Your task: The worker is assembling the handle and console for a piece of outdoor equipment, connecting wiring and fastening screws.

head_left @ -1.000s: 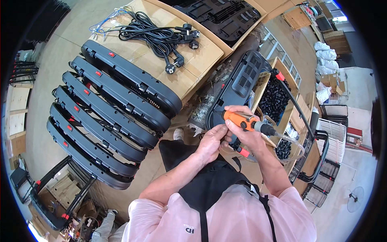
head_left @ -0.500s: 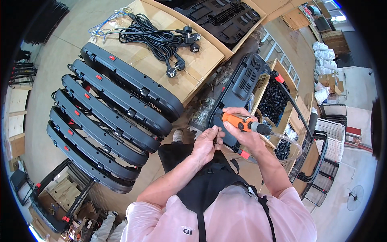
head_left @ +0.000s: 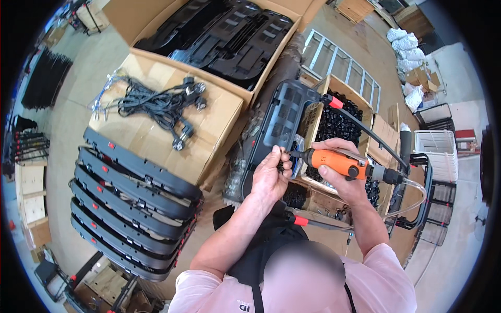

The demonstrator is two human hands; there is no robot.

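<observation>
My right hand (head_left: 348, 189) is wrapped round an orange air screwdriver (head_left: 334, 163), held level with its bit toward the left. A clear hose (head_left: 420, 194) runs from its rear end. At the bit's tip, my left hand (head_left: 267, 180) is closed, thumb and forefinger pinched together. Small dark pieces that look like screws show under its curled fingers. Just beyond the hands lies a long black plastic housing (head_left: 284, 117) with a raised, vented cover; my forearm and fingers hide part of it. It sits between black bars with red ends (head_left: 335, 102).
A wooden crate (head_left: 317, 121) full of small black parts stands right of the housing. At left are several black curved housings (head_left: 138, 201) with red switches. Black power cables (head_left: 156, 104) lie on a cardboard box (head_left: 209, 122); behind it, an open carton (head_left: 253, 94) holds black panels.
The screwdriver has swung round from pointing right to bring its bit to my left fingertips. My view has shifted, so the boxes and stacked housings appear further left.
</observation>
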